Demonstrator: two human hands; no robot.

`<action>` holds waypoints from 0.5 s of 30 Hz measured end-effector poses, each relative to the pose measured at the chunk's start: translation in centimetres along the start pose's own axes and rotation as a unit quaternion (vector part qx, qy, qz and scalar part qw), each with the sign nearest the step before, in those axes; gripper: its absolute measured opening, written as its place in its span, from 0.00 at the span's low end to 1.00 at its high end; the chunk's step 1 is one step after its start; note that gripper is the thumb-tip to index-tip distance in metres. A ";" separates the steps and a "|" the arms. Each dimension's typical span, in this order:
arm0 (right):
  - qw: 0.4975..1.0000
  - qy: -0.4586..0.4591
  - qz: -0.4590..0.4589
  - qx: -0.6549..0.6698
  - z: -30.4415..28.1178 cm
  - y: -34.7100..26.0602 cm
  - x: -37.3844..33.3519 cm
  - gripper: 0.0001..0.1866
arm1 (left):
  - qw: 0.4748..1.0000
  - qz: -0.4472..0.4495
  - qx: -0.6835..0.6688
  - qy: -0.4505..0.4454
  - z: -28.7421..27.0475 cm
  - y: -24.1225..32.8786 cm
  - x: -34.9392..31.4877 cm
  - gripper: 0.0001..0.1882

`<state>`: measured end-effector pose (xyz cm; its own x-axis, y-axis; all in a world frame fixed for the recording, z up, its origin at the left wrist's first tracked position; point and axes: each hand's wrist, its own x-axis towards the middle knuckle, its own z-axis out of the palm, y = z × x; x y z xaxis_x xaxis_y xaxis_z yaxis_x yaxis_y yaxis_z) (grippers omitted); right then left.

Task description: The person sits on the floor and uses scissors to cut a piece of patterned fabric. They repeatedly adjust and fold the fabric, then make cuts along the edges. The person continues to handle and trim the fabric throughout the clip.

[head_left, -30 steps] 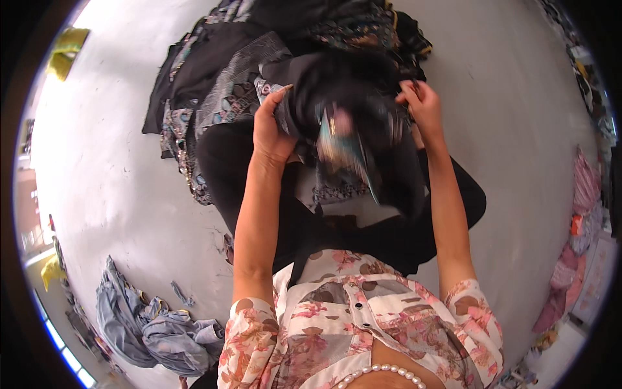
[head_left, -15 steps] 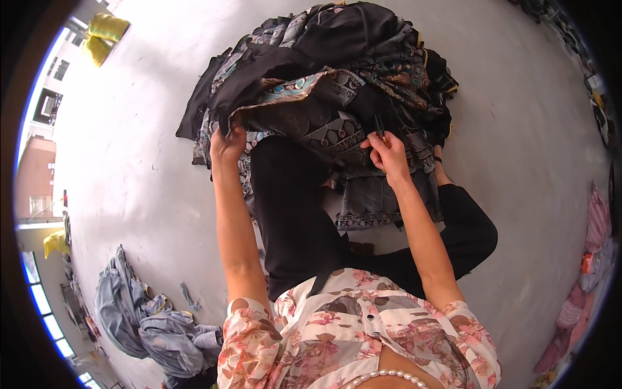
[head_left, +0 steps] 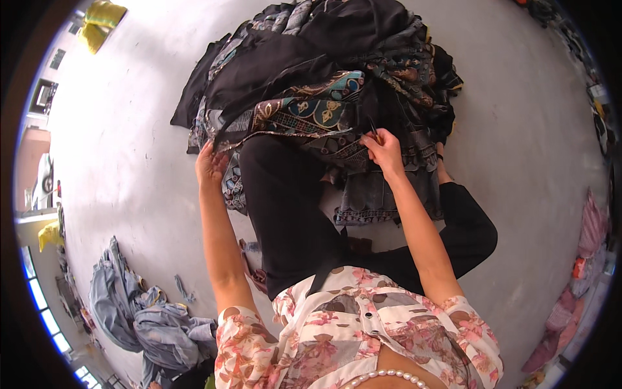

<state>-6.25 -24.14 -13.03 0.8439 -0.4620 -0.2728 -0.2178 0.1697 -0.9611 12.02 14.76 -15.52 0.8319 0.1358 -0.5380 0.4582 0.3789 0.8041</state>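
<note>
Now my left hand [head_left: 210, 165] and right hand [head_left: 383, 146] each pinch an edge of the dark patterned cloth [head_left: 304, 113], stretched over my black-trousered knee [head_left: 285, 188].

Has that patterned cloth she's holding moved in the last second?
Yes. The patterned cloth, earlier bunched up between both hands, now lies spread out flat on the dark pile of clothes.

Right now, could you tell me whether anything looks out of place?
Nothing looks damaged. Both hands, left hand and right hand, hold a patterned dark cloth over a dark heap; a crumpled blue-grey fabric bundle lies apart on the floor.
</note>
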 end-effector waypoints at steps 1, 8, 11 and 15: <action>1.000 -0.010 0.015 -0.012 -0.4 0.8 -0.2 0.08 | 0.999 0.029 0.037 0.008 0.1 0.5 -0.6 0.17; 0.995 -0.005 0.094 -0.031 -3.9 4.8 -2.8 0.06 | 0.846 0.398 0.346 0.083 4.1 1.7 -3.4 0.13; 0.992 0.016 0.110 -0.053 -5.3 5.9 -3.7 0.06 | 0.771 0.478 0.419 0.042 7.5 2.9 -4.8 0.10; 0.993 0.028 0.092 -0.067 -6.6 7.5 -4.3 0.07 | 0.733 0.404 0.547 -0.022 10.3 3.8 -4.1 0.12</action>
<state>-14.77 -26.58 -19.35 0.7559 -0.4829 -0.4420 -0.4314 0.1404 -0.8912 13.56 6.23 -7.59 0.9686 -0.1261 0.2142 -0.2314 -0.7727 0.5911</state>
